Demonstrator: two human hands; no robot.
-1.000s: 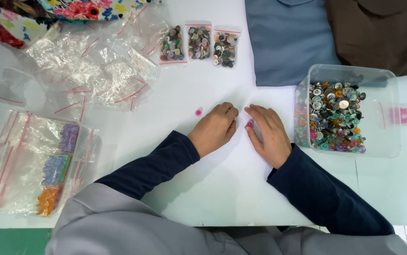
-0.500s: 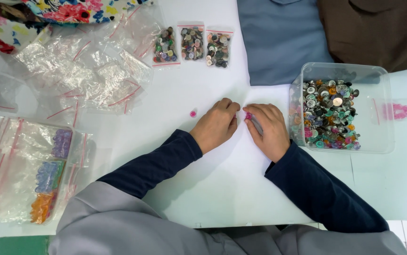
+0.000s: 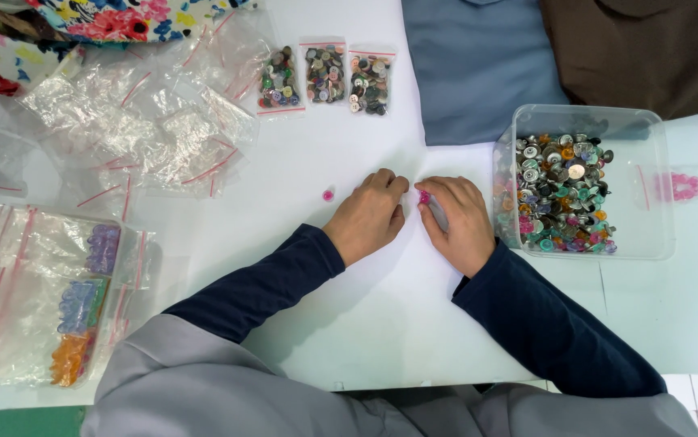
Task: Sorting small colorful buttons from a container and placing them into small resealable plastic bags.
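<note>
Pinching pink buttons (image 3: pixel 425 197), right hand (image 3: pixel 456 222), perhaps bagged, left hand (image 3: pixel 369 214) curled, grip unclear

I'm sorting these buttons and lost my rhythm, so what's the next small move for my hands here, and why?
Probably reach the left hand over to the loose pink button lying on the table just to its left. The right hand already pinches pink buttons with what looks like a small clear bag, so the stray one likely belongs with them.
</note>
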